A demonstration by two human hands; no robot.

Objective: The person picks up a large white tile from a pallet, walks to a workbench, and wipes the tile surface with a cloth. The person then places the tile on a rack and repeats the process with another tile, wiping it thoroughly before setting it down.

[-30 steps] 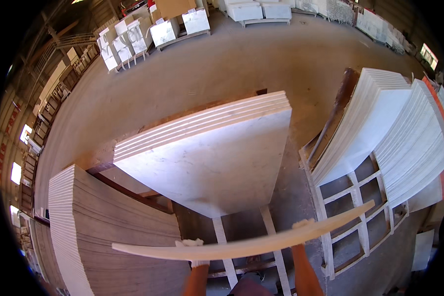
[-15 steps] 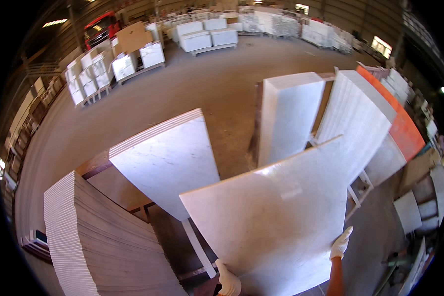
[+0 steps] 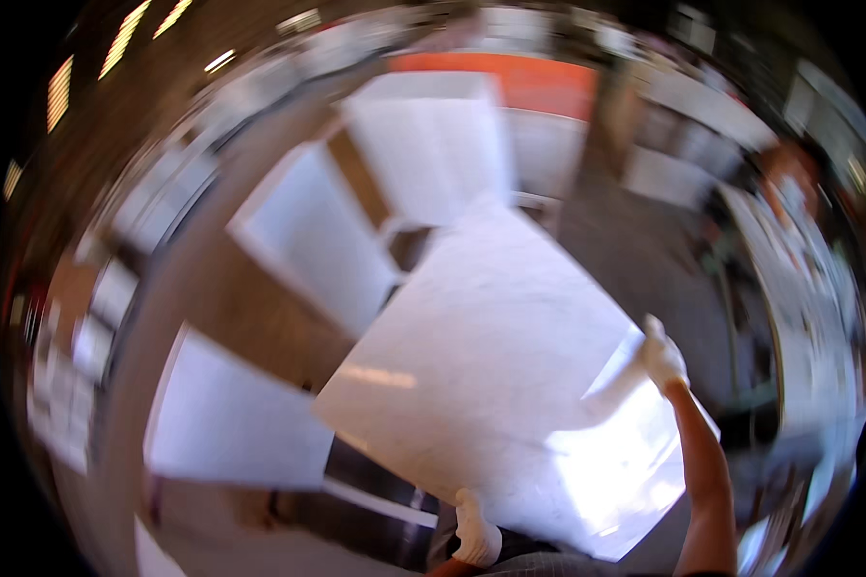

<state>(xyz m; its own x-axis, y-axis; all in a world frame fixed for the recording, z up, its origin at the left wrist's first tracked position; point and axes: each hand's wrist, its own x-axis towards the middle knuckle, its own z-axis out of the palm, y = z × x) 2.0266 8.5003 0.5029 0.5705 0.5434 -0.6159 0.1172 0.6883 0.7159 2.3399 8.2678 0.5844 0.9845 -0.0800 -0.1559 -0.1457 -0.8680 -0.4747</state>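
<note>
One gloved left hand [image 3: 477,532], one gloved right hand [image 3: 663,360], one held slab [image 3: 491,356], three white stacks [image 3: 428,154] beyond it, one orange panel [image 3: 548,87], one pale edge [image 3: 152,553] at lower left, at least five bright strips [image 3: 125,38] overhead, background blocks [image 3: 164,202] too blurred to count

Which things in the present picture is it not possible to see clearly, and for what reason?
In the head view:
- Pale slab: its underside faces away, hidden by the slab itself.
- Left hand: most fingers hidden, apparently behind the slab's edge.
- Right hand: blur leaves finger positions unclear.
- Far pale blocks: too blurred to count.
- Pale piece, lower left: cut off by the lower edge.
</note>
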